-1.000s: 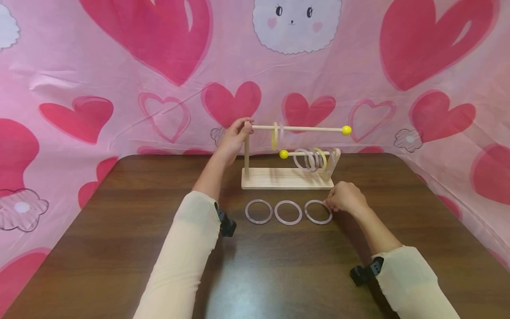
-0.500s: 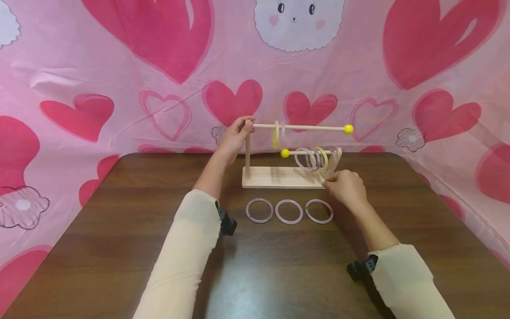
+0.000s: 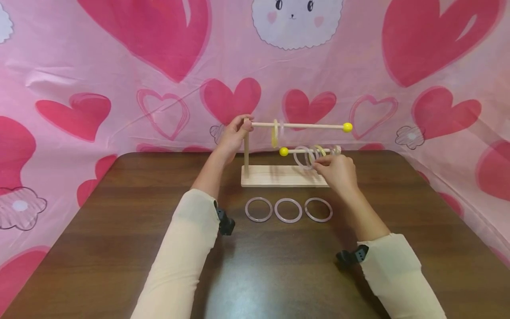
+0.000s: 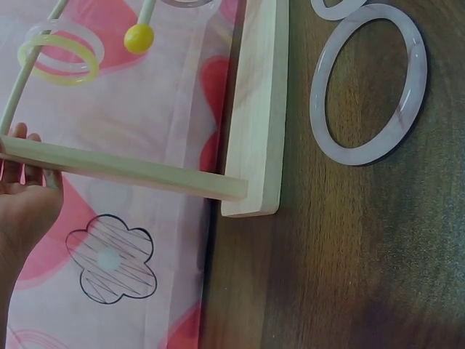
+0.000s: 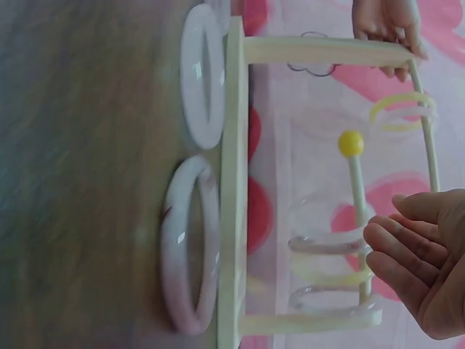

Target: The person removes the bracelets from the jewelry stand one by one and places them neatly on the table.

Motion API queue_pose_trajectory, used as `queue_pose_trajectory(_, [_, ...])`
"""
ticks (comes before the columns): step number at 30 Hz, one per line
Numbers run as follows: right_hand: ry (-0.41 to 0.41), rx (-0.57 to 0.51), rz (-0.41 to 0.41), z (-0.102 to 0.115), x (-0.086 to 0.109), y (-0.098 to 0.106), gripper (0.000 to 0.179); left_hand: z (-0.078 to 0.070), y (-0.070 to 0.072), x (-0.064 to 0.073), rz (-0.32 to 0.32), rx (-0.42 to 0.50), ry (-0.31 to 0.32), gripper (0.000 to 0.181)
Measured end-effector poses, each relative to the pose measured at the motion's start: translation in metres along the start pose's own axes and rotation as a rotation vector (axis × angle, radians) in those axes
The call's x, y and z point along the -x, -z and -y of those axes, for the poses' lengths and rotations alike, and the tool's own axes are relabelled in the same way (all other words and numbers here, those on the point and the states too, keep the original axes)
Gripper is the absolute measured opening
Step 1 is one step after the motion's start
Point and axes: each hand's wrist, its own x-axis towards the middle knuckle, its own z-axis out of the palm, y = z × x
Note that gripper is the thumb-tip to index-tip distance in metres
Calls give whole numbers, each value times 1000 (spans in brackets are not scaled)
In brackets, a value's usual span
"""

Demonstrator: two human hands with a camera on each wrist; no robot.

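My left hand (image 3: 235, 138) grips the top of the left post of a wooden bangle stand (image 3: 275, 177), thumb in front and fingers behind. On the upper rod hang a yellow bangle (image 3: 274, 138) and a pale lavender one (image 3: 282, 131). The lower rod carries several pale bangles (image 3: 296, 160) and a yellow bangle (image 5: 330, 279). My right hand (image 3: 339, 173) is at these lower bangles, its fingertips overlapping them in the head view. In the right wrist view its fingers (image 5: 407, 251) are loosely extended, thumb apart, with nothing pinched between them.
Three pale lavender bangles lie in a row before the stand: left (image 3: 259, 220), middle (image 3: 288, 221) and right (image 3: 318, 220). Yellow balls cap the upper rod (image 3: 347, 127) and lower rod (image 3: 283, 151). Behind the brown table (image 3: 255, 274) hangs a pink heart-print cloth (image 3: 175, 53).
My right hand has risen from beside the right table bangle, past the base's right end, up and leftward to the lower rod's bangles. My left hand has stayed on the post.
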Motion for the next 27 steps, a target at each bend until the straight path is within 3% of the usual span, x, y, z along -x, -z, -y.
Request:
queue_pose_trajectory(9, [66,-154,-22,23,-21,-8,21,0,0,-1,5,11,-6,38])
queue_pose_trajectory(27, [-3,-473,68,62,-49,-15,33,1,0,-2,5,10,-14,37])
